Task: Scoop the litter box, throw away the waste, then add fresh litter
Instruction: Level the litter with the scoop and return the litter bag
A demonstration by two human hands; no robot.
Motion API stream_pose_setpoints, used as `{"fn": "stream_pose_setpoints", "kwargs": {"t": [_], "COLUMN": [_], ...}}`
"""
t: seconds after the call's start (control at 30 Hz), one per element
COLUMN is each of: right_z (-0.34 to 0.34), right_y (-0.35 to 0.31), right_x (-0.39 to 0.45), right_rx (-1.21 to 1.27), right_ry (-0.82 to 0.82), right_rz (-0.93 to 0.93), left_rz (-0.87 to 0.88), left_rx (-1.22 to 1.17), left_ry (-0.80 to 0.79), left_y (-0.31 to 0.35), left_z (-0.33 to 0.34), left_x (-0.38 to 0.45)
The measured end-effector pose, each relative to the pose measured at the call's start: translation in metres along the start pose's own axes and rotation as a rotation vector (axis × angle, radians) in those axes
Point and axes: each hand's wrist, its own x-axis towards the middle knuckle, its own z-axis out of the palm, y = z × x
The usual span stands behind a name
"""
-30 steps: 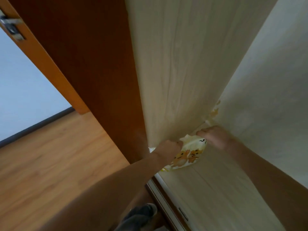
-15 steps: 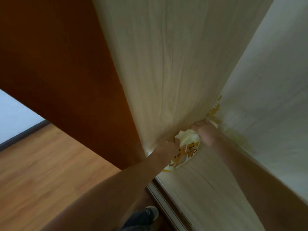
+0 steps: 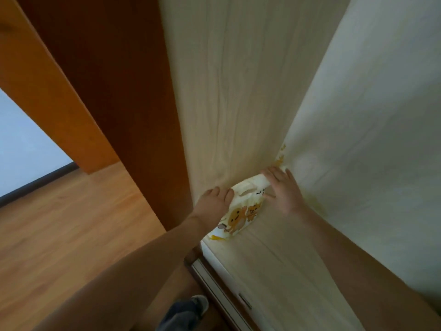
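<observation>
A pale wood-grain cabinet interior (image 3: 238, 80) fills the upper and right parts of the view, its panels meeting in a back corner. Left of the cabinet stands a dark reddish-brown door (image 3: 114, 91), and beyond it lie a light wooden floor (image 3: 59, 223) and a white wall (image 3: 21, 149) with a dark baseboard. Deep in the cabinet's back corner, on its pale shelf (image 3: 274, 271), sits a white and yellow litter bag (image 3: 241, 211) printed with orange cartoon animals, a cut-out handle slot near its top. The left hand (image 3: 214, 201) rests against the bag's left side, fingers held together and curved onto its upper edge. The right hand (image 3: 284, 189) lies flat over the bag's upper right end, fingers slightly spread and pressing down, not pinching. Below the cabinet, a dark shoe (image 3: 188, 306) shows on the floor.
</observation>
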Motion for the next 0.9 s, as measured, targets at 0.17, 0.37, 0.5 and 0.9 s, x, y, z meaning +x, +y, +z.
{"fn": "stream_pose_setpoints", "kwargs": {"t": [0.17, 0.37, 0.5, 0.9], "right_z": [-0.040, -0.088, -0.113, -0.082], "right_y": [-0.014, -0.026, -0.037, -0.099], "right_x": [-0.030, -0.065, -0.091, -0.189], "right_rx": [0.086, 0.208, 0.261, 0.335], "right_ry": [0.127, 0.360, 0.562, 0.509], "right_rz": [0.054, 0.085, 0.103, 0.222], "left_rz": [-0.026, -0.006, 0.013, -0.173], "left_rx": [-0.062, -0.118, -0.141, -0.225], "left_ry": [0.114, 0.331, 0.480, 0.428], "left_y": [-0.001, 0.001, 0.010, 0.055], "left_z": [-0.035, -0.095, -0.131, -0.114], "left_x": [-0.022, -0.053, -0.079, -0.177]}}
